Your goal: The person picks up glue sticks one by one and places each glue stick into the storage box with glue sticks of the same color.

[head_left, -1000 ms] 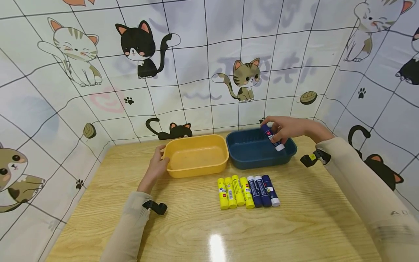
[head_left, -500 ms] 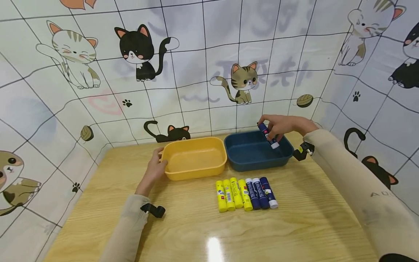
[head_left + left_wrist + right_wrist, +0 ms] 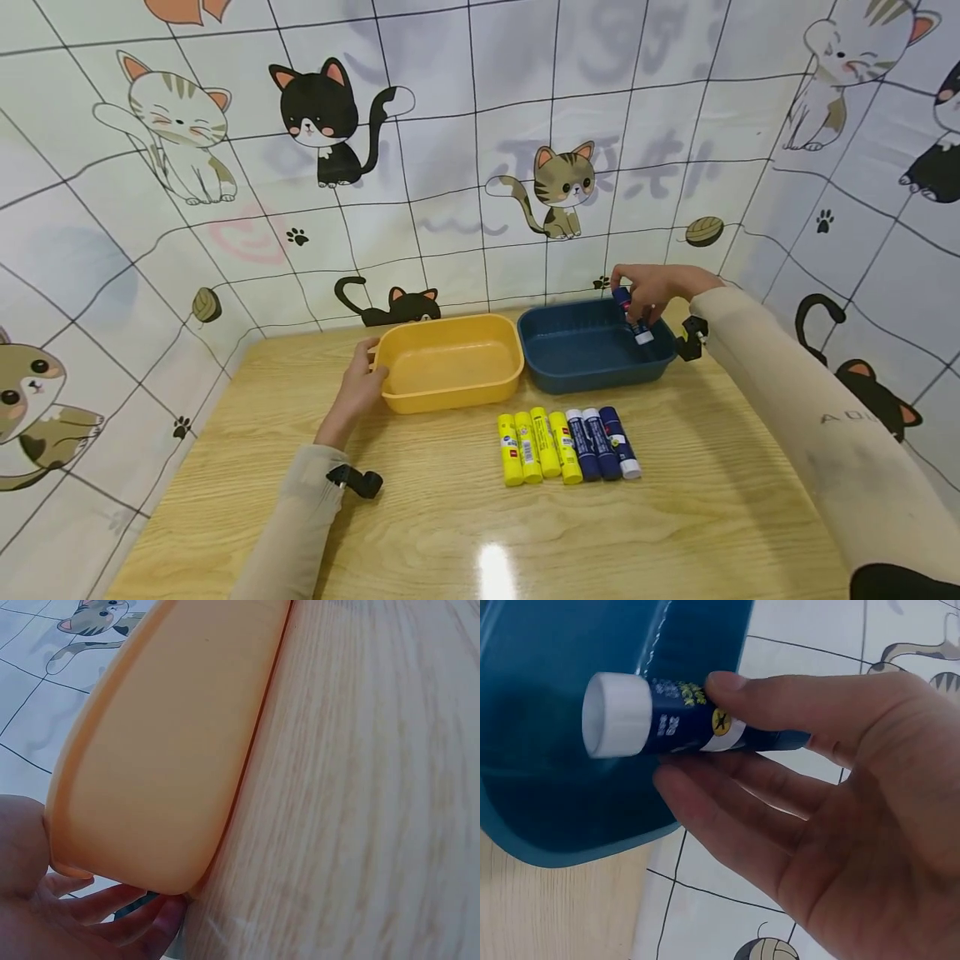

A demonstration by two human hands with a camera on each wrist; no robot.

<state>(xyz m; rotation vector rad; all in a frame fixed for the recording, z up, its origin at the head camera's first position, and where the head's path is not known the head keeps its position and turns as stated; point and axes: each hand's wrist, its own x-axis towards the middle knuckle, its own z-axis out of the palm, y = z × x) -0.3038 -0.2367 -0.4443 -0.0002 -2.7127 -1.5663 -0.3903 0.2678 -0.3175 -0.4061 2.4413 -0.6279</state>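
Observation:
In the head view, my right hand [image 3: 656,289] pinches a dark blue glue stick [image 3: 642,332] with a white end over the right part of a blue tray [image 3: 592,380]. The right wrist view shows the thumb on top of the glue stick [image 3: 679,716] and the fingers beneath it, with the white end pointing into the tray. My left hand [image 3: 362,385] grips the left end of a yellow tray [image 3: 450,398], thumb at the rim and fingertips against the outer wall in the left wrist view. Both trays stand side by side, their near ends meeting.
In front of the trays, several yellow glue sticks [image 3: 537,446] lie in a row with three dark blue glue sticks [image 3: 602,443] on the wooden table [image 3: 420,525]. A cat-print sheet [image 3: 442,183] rises right behind the trays and along both sides.
My right hand has shifted slightly left and then back right over the blue tray, and the glue stick now tilts more steeply. The left hand has stayed on the yellow tray.

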